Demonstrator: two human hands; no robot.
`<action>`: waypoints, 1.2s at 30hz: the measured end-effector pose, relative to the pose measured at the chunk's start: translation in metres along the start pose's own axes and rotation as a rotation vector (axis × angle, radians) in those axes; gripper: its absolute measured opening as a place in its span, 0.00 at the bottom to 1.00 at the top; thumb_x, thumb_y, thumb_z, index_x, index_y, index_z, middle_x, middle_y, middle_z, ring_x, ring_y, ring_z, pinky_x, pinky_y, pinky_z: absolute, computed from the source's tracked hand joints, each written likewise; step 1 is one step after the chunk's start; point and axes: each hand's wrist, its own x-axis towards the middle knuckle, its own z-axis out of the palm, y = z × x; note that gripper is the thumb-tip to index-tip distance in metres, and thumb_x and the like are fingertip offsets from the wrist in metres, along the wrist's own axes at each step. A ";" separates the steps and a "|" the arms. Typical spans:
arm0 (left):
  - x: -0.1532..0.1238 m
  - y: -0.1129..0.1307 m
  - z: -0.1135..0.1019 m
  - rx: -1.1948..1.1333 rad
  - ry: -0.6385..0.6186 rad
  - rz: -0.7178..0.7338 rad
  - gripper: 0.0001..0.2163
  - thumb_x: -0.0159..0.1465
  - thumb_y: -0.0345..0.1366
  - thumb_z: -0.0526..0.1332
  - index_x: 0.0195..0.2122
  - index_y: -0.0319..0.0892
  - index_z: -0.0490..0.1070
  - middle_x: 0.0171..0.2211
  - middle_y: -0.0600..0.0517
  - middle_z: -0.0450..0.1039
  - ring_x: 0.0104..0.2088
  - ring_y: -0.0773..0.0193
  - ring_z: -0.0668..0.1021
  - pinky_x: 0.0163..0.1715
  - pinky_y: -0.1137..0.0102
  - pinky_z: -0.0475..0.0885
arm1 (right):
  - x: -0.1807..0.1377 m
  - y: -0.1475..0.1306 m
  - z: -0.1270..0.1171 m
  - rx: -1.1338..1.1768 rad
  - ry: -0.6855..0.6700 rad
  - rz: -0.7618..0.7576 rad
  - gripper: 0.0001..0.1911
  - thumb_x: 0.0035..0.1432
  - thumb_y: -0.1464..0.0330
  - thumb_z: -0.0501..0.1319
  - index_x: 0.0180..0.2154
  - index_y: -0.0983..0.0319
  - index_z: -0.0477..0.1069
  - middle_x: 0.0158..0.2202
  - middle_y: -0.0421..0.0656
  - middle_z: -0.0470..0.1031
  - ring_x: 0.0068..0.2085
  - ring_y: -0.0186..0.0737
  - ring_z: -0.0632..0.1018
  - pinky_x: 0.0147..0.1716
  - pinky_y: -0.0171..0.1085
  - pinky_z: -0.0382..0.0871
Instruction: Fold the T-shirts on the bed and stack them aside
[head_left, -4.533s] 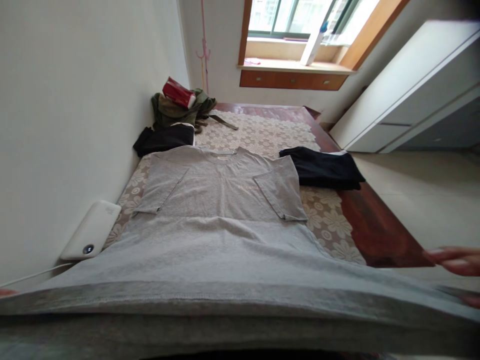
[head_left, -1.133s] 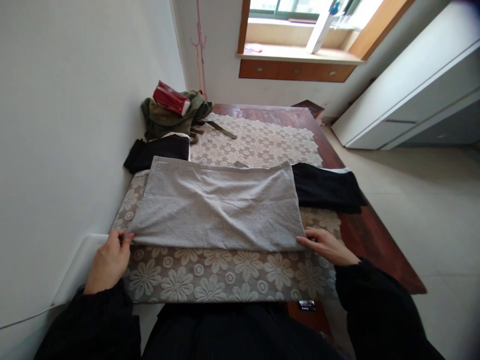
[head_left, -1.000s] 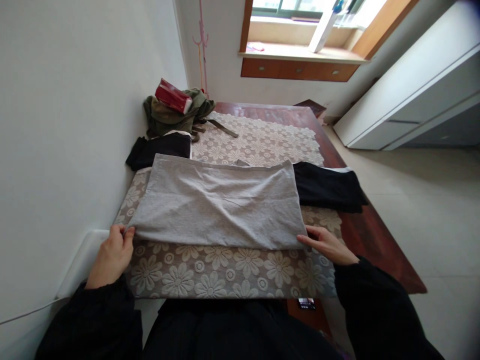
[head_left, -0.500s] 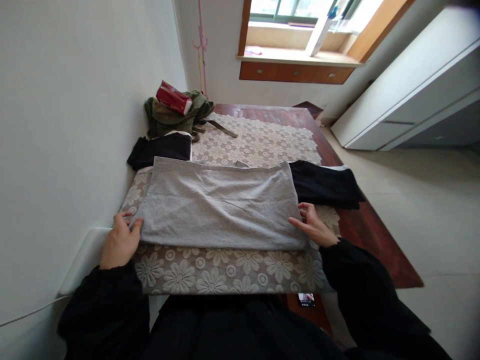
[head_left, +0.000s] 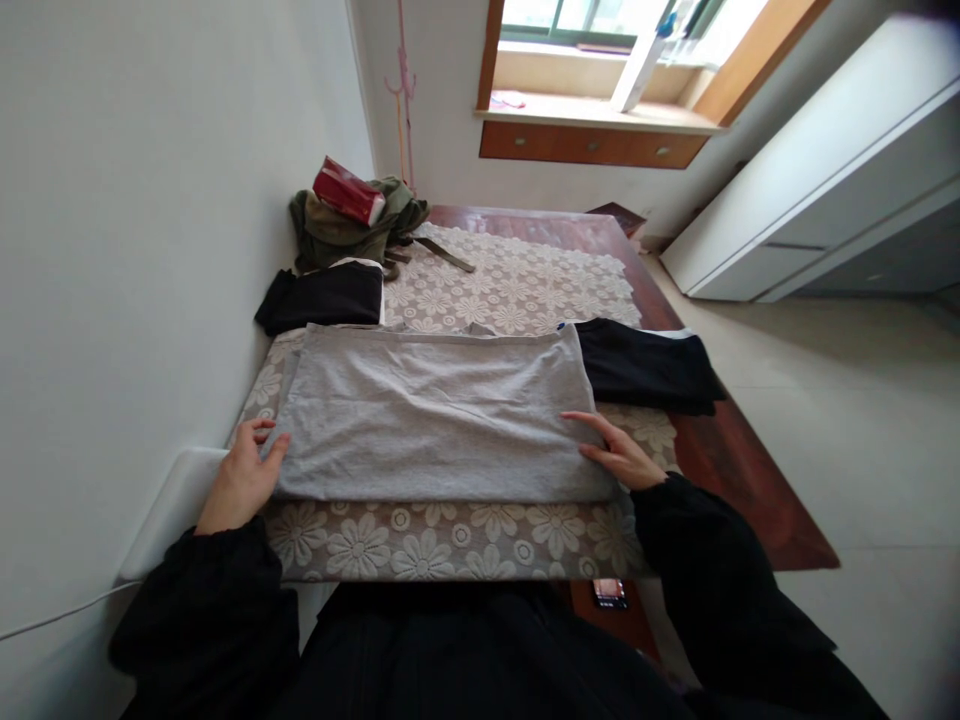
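A folded grey garment (head_left: pixel 435 415), probably a T-shirt, lies flat in a wide rectangle with light creases. At its left edge is my left hand (head_left: pixel 244 475), thumb touching the cloth and fingers apart from it. My right hand (head_left: pixel 622 458) rests at the right edge, its index finger stretched over the cloth and the thumb below. Neither hand grips the fabric. Beyond the right edge sits a folded black garment (head_left: pixel 649 365), and another black garment (head_left: pixel 322 298) is at the back left.
A lace floral tablecloth (head_left: pixel 517 285) covers much of the dark red wooden table (head_left: pixel 750 490). An olive backpack (head_left: pixel 330 235) with a red packet (head_left: pixel 347 190) on it stands by the left wall. Under the front edge is a phone (head_left: pixel 610 593). A white chair back (head_left: pixel 176 510) is at left.
My right hand has slid left onto the grey cloth, its index finger straightening. The garment's far left corner has settled lower. My left hand has barely moved.
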 end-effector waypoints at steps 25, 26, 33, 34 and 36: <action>0.010 -0.001 -0.011 -0.005 -0.088 0.078 0.23 0.67 0.44 0.57 0.60 0.40 0.74 0.58 0.42 0.78 0.59 0.46 0.79 0.62 0.56 0.73 | 0.005 0.007 -0.008 0.111 -0.033 0.105 0.48 0.52 0.52 0.72 0.71 0.54 0.63 0.72 0.42 0.65 0.74 0.58 0.62 0.75 0.55 0.52; 0.006 0.000 -0.013 0.002 -0.085 0.058 0.24 0.67 0.44 0.57 0.61 0.40 0.73 0.58 0.41 0.78 0.56 0.47 0.81 0.59 0.56 0.75 | 0.003 0.007 -0.008 0.106 -0.045 0.109 0.48 0.52 0.51 0.72 0.72 0.54 0.63 0.73 0.42 0.65 0.74 0.58 0.62 0.75 0.55 0.52; -0.009 0.003 -0.011 -0.018 -0.016 0.007 0.24 0.70 0.43 0.58 0.65 0.41 0.68 0.56 0.42 0.79 0.53 0.49 0.81 0.54 0.58 0.76 | -0.002 0.006 -0.009 0.094 -0.067 0.112 0.49 0.52 0.47 0.72 0.72 0.52 0.63 0.73 0.40 0.64 0.74 0.58 0.61 0.75 0.55 0.50; -0.009 0.005 -0.010 -0.017 -0.009 -0.004 0.24 0.70 0.43 0.58 0.65 0.41 0.67 0.56 0.42 0.79 0.53 0.49 0.81 0.55 0.58 0.76 | -0.002 0.006 -0.009 0.102 -0.063 0.109 0.49 0.52 0.48 0.72 0.71 0.52 0.63 0.73 0.40 0.64 0.74 0.59 0.61 0.75 0.55 0.51; -0.010 0.008 -0.009 -0.009 -0.003 -0.038 0.24 0.70 0.44 0.58 0.65 0.40 0.67 0.55 0.41 0.78 0.53 0.48 0.81 0.56 0.56 0.75 | -0.002 0.006 -0.008 0.120 -0.059 0.103 0.48 0.51 0.49 0.73 0.71 0.51 0.64 0.72 0.41 0.66 0.73 0.59 0.63 0.75 0.56 0.52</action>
